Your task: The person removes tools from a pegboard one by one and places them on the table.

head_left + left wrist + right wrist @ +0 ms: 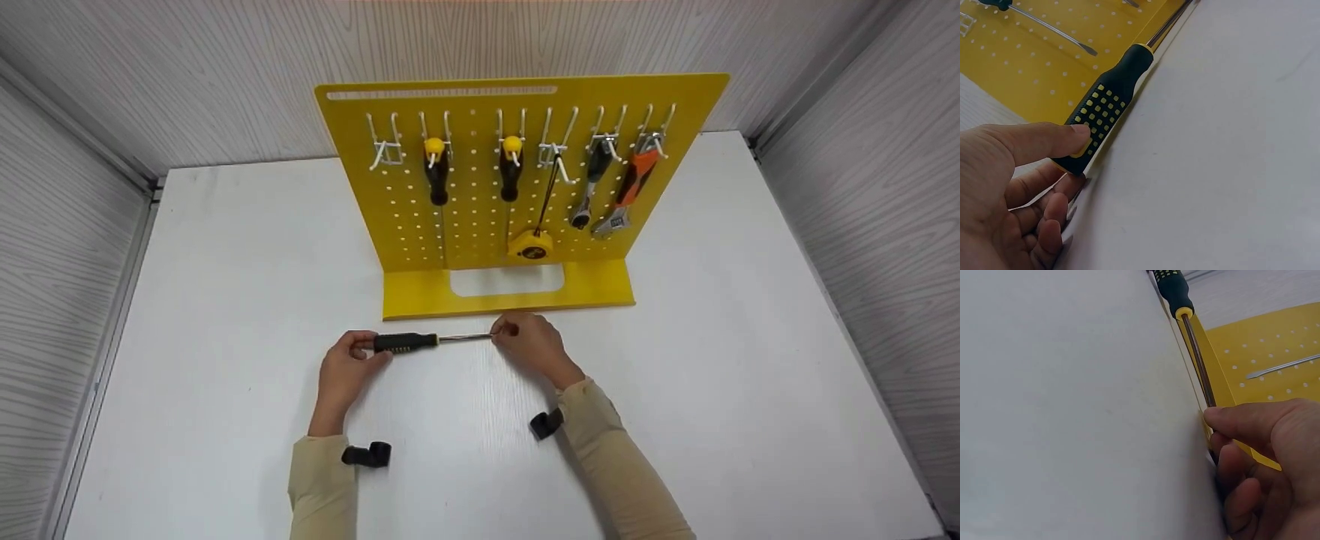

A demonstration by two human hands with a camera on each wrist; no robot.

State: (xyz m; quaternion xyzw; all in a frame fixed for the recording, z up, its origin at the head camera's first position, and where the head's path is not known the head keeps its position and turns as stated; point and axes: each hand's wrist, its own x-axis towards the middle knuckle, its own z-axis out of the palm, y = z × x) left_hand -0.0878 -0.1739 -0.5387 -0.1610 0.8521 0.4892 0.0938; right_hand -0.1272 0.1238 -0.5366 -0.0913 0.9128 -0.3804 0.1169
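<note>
A screwdriver (405, 343) with a dark handle dotted in yellow lies level between my two hands, in front of the yellow pegboard. My left hand (349, 373) pinches the butt end of its handle (1100, 109), thumb on the dotted grip. At the other end my right hand (531, 346) pinches the tip of the metal shaft (1198, 360) between thumb and forefinger, so the tip itself is hidden. In the left wrist view the other fingers of the left hand (1010, 185) curl loosely below the handle.
The yellow pegboard (472, 217) stands behind the hands on a white table (225, 300). On its white hooks hang two screwdrivers (437, 176) (511, 176), a yellow tape measure (531, 245), a ratchet-like wrench (590, 184) and an orange-handled adjustable wrench (632, 184). The leftmost hook (385, 152) holds nothing.
</note>
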